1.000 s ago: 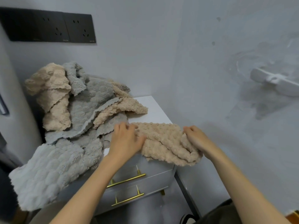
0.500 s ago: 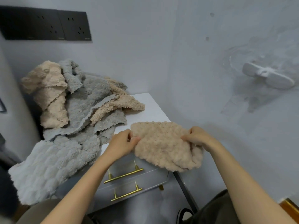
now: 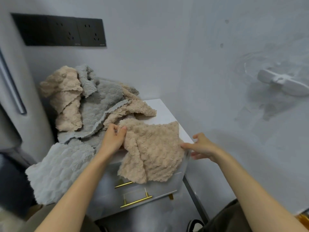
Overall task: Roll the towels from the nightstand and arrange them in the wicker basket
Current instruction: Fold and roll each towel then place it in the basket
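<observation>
Towel rolling has hardly begun, as I judge it; nearest me the beige towel (image 3: 150, 151) lies spread open on the front of the nightstand (image 3: 164, 111), its lower edge hanging over the drawers (image 3: 155, 188), not yet rolled; my left hand (image 3: 113, 139) pinches its upper left corner between thumb and fingers; my right hand (image 3: 203, 146) is spread wide, one fingertip just touching the right edge, gripping nothing; behind, to the left, the pile of towels (image 3: 93, 111) sits heaped and unrolled, a pale grey towel (image 3: 56, 171) drooping off the side; I see no finished roll and no wicker basket, so nearly everything remains.
</observation>
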